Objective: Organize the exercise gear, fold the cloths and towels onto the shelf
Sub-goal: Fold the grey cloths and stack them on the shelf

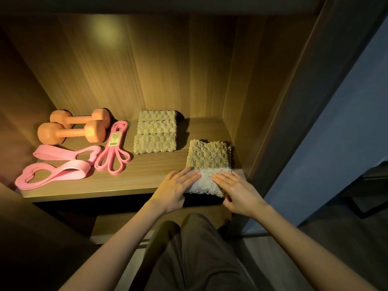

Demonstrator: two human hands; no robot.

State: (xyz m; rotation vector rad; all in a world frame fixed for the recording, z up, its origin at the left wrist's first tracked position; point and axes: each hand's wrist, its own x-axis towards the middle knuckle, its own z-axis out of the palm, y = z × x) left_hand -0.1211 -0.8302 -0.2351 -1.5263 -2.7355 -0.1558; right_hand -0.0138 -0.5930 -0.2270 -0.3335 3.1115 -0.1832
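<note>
Head: flat hands on nubby folded towel

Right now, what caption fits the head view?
Left hand and right hand press a folded towel on the shelf.

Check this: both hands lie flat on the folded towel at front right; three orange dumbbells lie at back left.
Wrong count: the head view shows two orange dumbbells, not three, at back left. The left hand and right hand do lie flat on the folded towel at front right.
</note>
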